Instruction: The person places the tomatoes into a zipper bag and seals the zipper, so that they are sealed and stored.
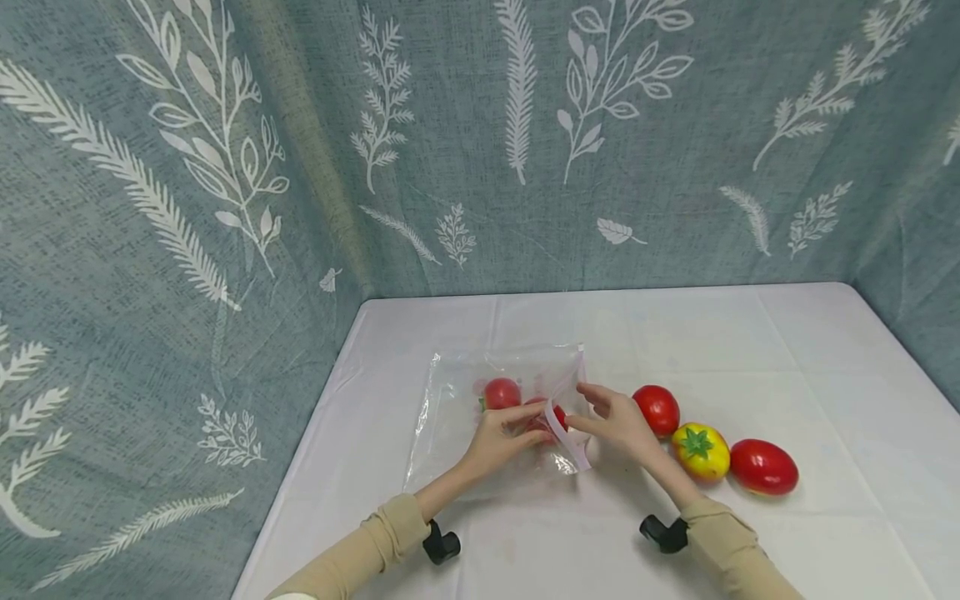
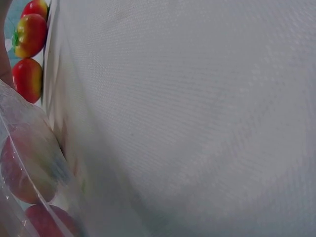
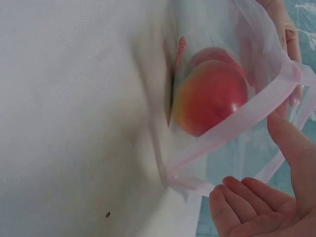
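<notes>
Clear bag (image 1: pixel 465 400), red tomatoes (image 1: pixel 657 409), perhaps pink-edged.

A clear plastic bag (image 1: pixel 480 412) with a pale pink zip strip is laid flat on the white tabletop (image 1: pixel 750 350), its mouth turned to the right and held open. Two red tomatoes (image 1: pixel 502 393) are seen inside it, one near the mouth, blushed yellow at one side. The mouth's upper edge is lifted, the lower edge lying on the cloth.
</notes>
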`<state>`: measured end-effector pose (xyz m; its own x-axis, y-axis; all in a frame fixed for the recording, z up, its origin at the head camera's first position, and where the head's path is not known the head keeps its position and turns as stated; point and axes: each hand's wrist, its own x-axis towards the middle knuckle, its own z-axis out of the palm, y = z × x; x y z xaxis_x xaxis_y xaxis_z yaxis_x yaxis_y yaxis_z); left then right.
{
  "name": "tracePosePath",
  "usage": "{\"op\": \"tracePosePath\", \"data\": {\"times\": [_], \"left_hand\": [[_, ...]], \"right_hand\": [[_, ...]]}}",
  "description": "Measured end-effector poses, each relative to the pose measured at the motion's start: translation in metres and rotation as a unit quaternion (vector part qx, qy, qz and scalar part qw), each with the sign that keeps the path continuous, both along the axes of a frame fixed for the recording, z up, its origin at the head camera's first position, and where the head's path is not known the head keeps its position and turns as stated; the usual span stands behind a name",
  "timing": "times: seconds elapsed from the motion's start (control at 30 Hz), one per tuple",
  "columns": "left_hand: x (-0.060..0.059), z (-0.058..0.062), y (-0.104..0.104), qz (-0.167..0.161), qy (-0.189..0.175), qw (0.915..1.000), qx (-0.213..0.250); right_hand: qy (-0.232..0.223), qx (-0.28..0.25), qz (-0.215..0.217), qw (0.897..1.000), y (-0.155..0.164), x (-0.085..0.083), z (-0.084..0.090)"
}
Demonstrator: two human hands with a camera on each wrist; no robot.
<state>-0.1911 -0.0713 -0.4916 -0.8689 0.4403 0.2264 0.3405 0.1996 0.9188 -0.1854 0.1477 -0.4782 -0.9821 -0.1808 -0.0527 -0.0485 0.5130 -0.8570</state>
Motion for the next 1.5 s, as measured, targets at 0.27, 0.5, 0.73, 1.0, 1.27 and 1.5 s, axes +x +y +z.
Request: {"op": "tracePosePath", "data": {"times": [0.27,0.5,0.73,1.0,1.27,1.5], "left_hand": [[0.013,0.028,0.000,-0.005,0.008,0.9999,-0.005],[0.013,0.027,-0.002,-0.013,-0.006,0.9999,0.004],[0.013,0.027,-0.003,-0.015,-0.010,0.9998,0.004],[0.014,0.027,-0.005,-0.017,-0.011,0.9998,-0.001],[0.015,0.026,-0.006,-0.011,-0.007,0.9999,-0.006],[0.015,0.026,-0.007,-0.012,-0.015,0.9998,0.001]], "right_hand": [[0.001,0.005,-0.004,1.000,0.007,0.001,0.002],[0.016,0.003,-0.007,1.000,0.012,0.004,0.005],[0.032,0.004,-0.017,0.999,0.016,0.009,0.010],[0.057,-0.006,-0.024,0.998,0.020,0.012,0.017],[0.048,-0.022,-0.040,0.998,0.027,0.014,0.021],[0.051,-0.028,-0.050,0.997,0.036,0.017,0.024]]}}
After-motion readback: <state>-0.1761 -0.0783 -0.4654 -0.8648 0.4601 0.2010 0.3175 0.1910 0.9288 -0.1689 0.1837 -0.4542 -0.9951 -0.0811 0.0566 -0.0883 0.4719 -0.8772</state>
